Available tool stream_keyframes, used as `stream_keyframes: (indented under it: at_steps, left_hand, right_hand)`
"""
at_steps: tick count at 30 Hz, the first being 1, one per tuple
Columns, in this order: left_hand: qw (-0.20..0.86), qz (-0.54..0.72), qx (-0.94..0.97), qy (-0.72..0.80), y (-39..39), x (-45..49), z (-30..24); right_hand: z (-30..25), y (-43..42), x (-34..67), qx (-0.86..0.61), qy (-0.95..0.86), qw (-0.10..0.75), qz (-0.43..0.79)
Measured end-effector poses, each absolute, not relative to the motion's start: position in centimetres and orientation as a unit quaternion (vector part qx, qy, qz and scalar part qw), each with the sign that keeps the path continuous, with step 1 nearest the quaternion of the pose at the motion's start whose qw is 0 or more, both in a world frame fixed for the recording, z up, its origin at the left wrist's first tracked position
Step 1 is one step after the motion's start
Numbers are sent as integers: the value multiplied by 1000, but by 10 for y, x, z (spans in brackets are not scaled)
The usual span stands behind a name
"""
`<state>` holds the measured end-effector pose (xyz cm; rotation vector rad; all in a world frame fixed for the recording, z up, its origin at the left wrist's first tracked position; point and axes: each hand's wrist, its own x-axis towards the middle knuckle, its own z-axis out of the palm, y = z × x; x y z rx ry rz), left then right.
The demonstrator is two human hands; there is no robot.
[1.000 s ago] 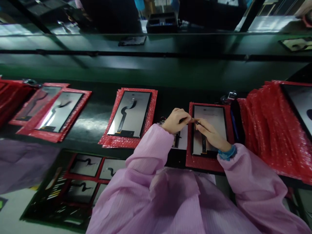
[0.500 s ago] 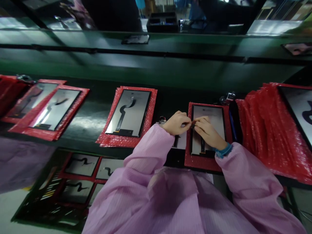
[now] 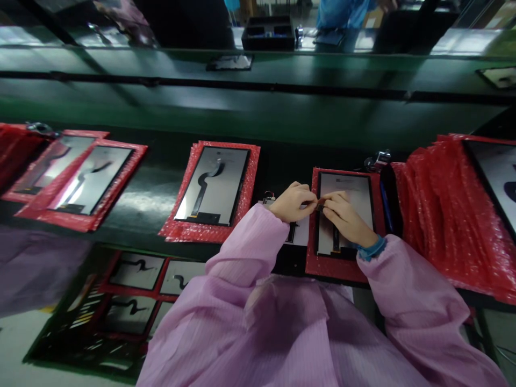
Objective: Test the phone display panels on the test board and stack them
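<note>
A display panel (image 3: 363, 196) with a grey back and black frame lies on a red bubble-wrap bag (image 3: 336, 269) in front of me. Its black flex cable (image 3: 336, 239) runs up from the bottom edge to my fingers. My right hand (image 3: 349, 219) is closed in a pinch on the cable's upper end, above the panel. Touching fingertips with it at the panel's left edge, my left hand (image 3: 295, 202) is pinched too; what it grips is hidden. Under my left wrist, a small white board (image 3: 299, 234) with black markings and red wires (image 3: 269, 194) is partly covered.
Another panel (image 3: 223, 188) on red bubble wrap lies left of centre, with more panels (image 3: 97, 180) farther left. Red bags (image 3: 435, 209) are stacked at right beside a blue-black object (image 3: 387, 199). A green crate (image 3: 52, 333) holding panels stands below left. A rail (image 3: 242, 86) crosses behind.
My hands stay nearly in place, fingertips still together at the panel's left edge. Across the bench, a person in blue has come further into view.
</note>
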<state>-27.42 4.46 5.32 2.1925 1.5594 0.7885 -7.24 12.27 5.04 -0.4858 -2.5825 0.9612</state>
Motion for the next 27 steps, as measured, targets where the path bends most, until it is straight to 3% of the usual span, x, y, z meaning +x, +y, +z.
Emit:
stream_keyframes:
  at_steps: [27]
  left_hand:
    - [170, 256, 768, 562, 43, -273, 50]
  right_hand:
    - [49, 121, -74, -172, -913, 159, 333]
